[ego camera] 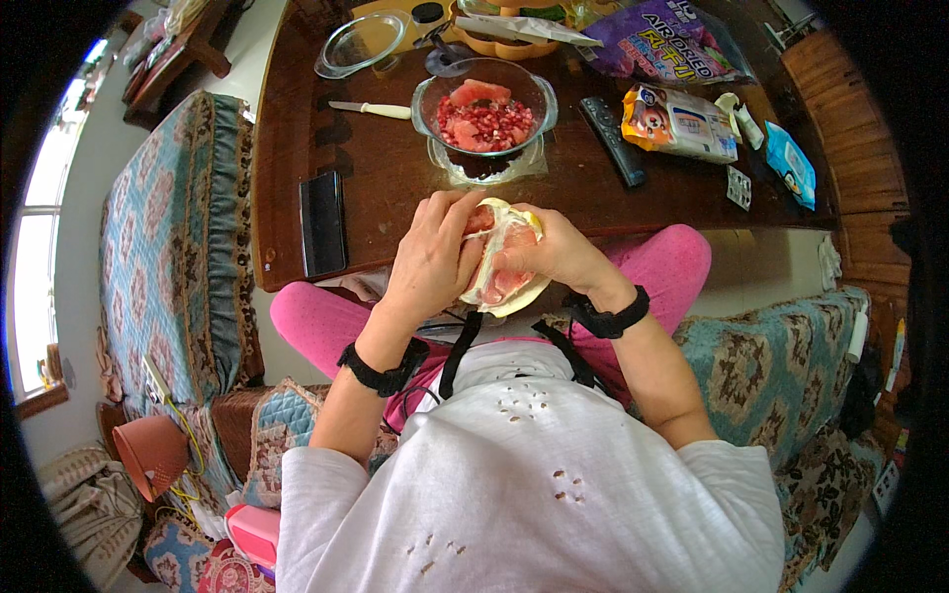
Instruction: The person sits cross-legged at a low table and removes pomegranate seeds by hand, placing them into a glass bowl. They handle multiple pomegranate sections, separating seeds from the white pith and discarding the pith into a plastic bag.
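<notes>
Between my hands is a piece of pomelo (pixel 511 256) with pink flesh, white pith and yellow-green peel. My left hand (pixel 442 248) grips its left side, fingers curled over the flesh. On the right side, my right hand (pixel 557 248) holds the peel with the thumb pressed across the pink segment. The fruit is held above my lap, just in front of the table's near edge. Beyond it stands a glass bowl (pixel 547 111) holding red pomegranate seeds and chunks of pink pomelo flesh. A knife with a pale handle (pixel 385 110) lies left of the bowl.
On the dark wooden table (pixel 385 200) a black phone (pixel 323 222) lies left. To the right are a remote control (pixel 612 141), a wipes pack (pixel 678 122), a blue packet (pixel 790 164) and a purple snack bag (pixel 660 41). A glass lid (pixel 363 43) rests at the back left.
</notes>
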`<state>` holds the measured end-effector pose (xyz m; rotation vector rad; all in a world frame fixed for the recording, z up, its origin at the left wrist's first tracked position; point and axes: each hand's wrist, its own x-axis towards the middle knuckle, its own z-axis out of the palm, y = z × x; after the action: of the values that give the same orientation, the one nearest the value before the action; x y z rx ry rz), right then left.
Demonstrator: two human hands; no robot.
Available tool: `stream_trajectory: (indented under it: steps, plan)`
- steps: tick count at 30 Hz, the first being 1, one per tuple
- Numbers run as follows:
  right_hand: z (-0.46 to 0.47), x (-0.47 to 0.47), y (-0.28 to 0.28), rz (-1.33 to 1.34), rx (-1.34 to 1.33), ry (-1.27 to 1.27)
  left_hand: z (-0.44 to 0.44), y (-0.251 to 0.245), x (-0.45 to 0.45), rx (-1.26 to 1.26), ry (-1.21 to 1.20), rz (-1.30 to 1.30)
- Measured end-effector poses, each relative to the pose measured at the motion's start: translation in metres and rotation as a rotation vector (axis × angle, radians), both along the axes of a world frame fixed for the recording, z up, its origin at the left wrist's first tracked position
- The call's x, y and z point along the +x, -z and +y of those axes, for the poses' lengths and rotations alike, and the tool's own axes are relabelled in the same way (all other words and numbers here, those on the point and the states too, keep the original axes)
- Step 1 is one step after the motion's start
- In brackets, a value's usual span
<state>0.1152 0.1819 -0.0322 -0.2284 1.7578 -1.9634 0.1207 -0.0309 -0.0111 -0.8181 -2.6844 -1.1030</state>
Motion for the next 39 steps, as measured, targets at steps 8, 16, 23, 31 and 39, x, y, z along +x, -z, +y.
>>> stream_trajectory:
  steps: [8,16,23,31,39]
  plan:
    - [-0.003,-0.006,0.002,0.106,0.174,-0.015,0.010,0.012,-0.003,-0.150,-0.118,0.140]
    - [0.000,-0.003,0.003,0.184,0.277,-0.010,0.019,0.018,-0.002,-0.255,-0.107,0.136]
    - [0.003,0.002,0.013,0.030,-0.007,-0.025,0.002,0.024,-0.014,-0.035,0.013,0.019]
    - [-0.004,0.003,0.020,-0.058,-0.108,0.021,0.005,0.018,-0.015,0.057,-0.077,-0.113]
    - [-0.005,0.001,0.009,0.128,0.032,0.080,0.015,0.022,-0.014,0.002,-0.300,-0.084]
